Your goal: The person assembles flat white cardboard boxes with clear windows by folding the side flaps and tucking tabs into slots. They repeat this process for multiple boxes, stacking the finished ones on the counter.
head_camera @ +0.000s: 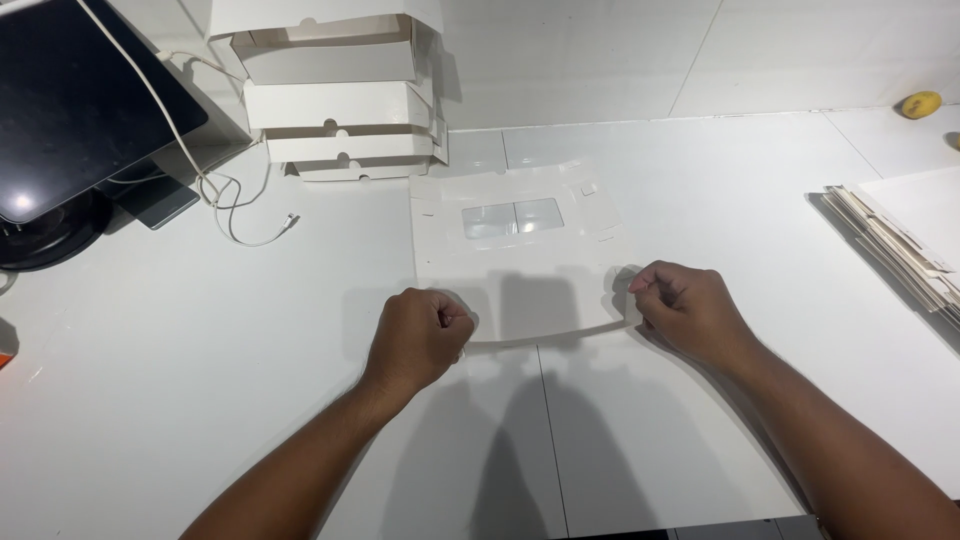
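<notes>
A flat white cardboard box blank (520, 250) with a clear rectangular window (512, 218) lies on the white table (200, 350) in front of me. My left hand (420, 335) pinches its near left corner, fingers closed on the card. My right hand (685, 305) pinches the near right corner the same way. The near edge of the blank is lifted and bent upward between both hands, casting a shadow on the table.
Several folded white boxes (335, 90) are stacked at the back left. A dark monitor (70, 110) with a white cable (220, 190) stands at far left. A pile of flat blanks (900, 240) lies at right. A small yellow object (920, 103) sits at the far right.
</notes>
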